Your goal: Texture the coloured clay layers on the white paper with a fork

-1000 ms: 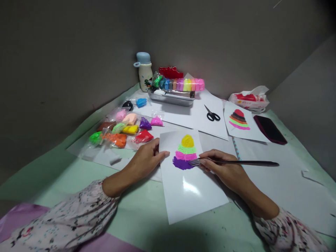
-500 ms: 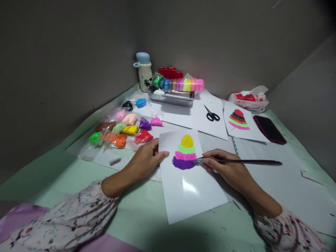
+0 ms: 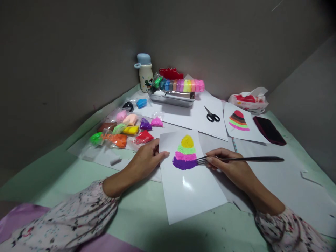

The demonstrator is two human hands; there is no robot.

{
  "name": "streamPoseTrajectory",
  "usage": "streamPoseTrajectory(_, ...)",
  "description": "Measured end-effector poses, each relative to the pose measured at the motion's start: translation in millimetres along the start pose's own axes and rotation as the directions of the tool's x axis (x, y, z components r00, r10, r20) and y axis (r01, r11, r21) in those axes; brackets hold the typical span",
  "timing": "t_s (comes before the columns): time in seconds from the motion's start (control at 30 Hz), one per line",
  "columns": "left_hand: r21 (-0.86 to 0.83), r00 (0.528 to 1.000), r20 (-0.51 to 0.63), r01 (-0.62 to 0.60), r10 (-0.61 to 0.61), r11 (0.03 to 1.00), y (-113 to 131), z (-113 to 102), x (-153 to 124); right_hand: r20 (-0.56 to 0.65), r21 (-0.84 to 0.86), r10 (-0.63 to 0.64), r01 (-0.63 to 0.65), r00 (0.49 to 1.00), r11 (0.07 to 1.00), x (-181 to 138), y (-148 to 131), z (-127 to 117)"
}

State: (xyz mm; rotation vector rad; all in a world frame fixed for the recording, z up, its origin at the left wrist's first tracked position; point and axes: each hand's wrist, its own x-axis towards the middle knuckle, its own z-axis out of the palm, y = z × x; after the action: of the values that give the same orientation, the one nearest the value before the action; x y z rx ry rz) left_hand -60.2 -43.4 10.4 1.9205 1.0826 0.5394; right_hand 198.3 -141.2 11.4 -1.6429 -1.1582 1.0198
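A white sheet of paper (image 3: 194, 196) lies before me, bearing a cone of textured clay bands: yellow on top, then light green, pink, and a purple band (image 3: 185, 163) lowest. My right hand (image 3: 231, 166) is closed around a fork (image 3: 252, 159), whose tines reach the right end of the purple band. Whether the tines press into the clay I cannot tell. At the sheet's left edge, my left hand (image 3: 147, 156) grips the paper, thumb on top and fingers partly hidden beneath.
Several small bags of coloured clay (image 3: 130, 130) lie to the left. Behind are a bottle (image 3: 145, 75), a metal tray (image 3: 173, 100) with a clay pack (image 3: 181, 85), and scissors (image 3: 211, 114). Rightward are another clay picture (image 3: 238, 120), a phone (image 3: 269, 130) and a tissue pack (image 3: 248, 99).
My right hand and the fork have shifted slightly right, drawing the tines toward the outer end of the purple band. My left hand stays on the paper's edge.
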Motion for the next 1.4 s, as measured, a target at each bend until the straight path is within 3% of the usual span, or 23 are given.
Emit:
streamPoseTrajectory(0.2,-0.006,1.0,0.011,-0.009,0.009,1.0,-1,1,0,-0.031,-0.012,-0.02,0.02,0.999,1.0,-2,-4,9)
streamPoseTrajectory(0.43,-0.033,1.0,0.011,-0.015,0.015,0.999,-2,3,0,0.032,-0.036,-0.098,0.099,0.995,0.994,-1,-7,19)
streamPoseTrajectory(0.7,-0.027,0.999,-0.031,-0.005,0.004,1.0,4,2,-2,0.058,-0.023,-0.102,0.104,0.993,0.994,0,-7,23)
streamPoseTrajectory(1.1,-0.057,1.0,-0.02,0.013,-0.015,0.998,3,3,-1,0.055,-0.034,-0.125,0.127,0.991,0.991,1,-4,21)
streamPoseTrajectory(1.4,-0.037,1.0,-0.005,0.007,-0.007,0.999,2,3,-1,0.04,-0.051,-0.064,0.066,0.997,0.997,0,-2,14)
